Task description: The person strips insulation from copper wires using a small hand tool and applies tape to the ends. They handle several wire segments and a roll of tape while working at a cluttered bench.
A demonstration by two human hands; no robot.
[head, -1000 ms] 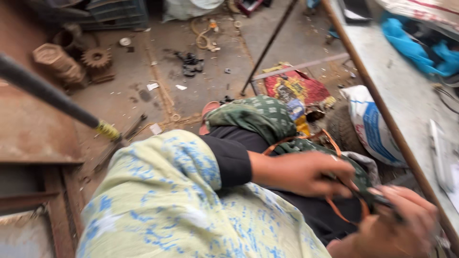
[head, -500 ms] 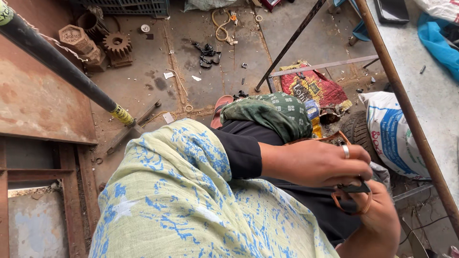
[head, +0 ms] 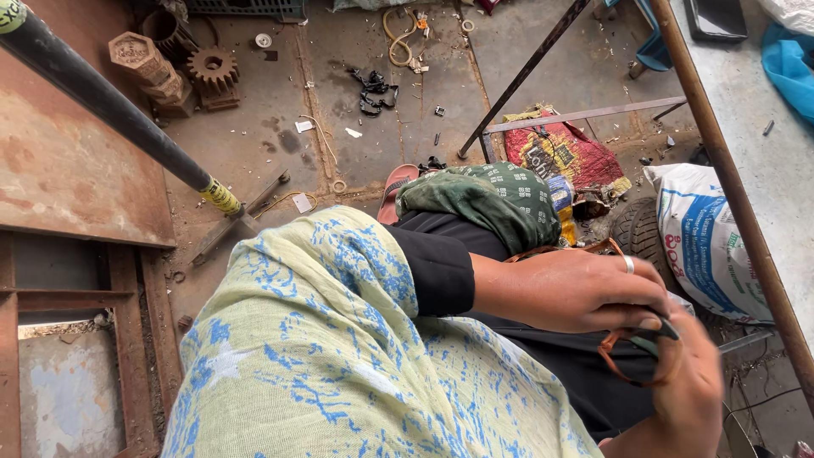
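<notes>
While both hands meet over the lap, an orange wire loop point(head: 632, 365) is held.
It is pinched by the left hand point(head: 585, 288) fingers; the right hand point(head: 687, 386) is blurred, its fingers' state cannot be told.

Rusty gears point(head: 212, 72) and a hexagonal block point(head: 140, 58) lie on the floor. A black bar point(head: 110, 110) crosses upper left. A printed sack point(head: 704, 242) rests against what appears to be a tyre point(head: 638, 233).

Hands' way forward blocked by raised knee under green patterned cloth point(head: 483, 199). Right side hemmed by rusty slanted metal rod point(head: 729, 178) and white printed sack point(head: 708, 242). Left side open above bare concrete floor point(head: 254, 153) past black pipe point(head: 110, 106).
</notes>
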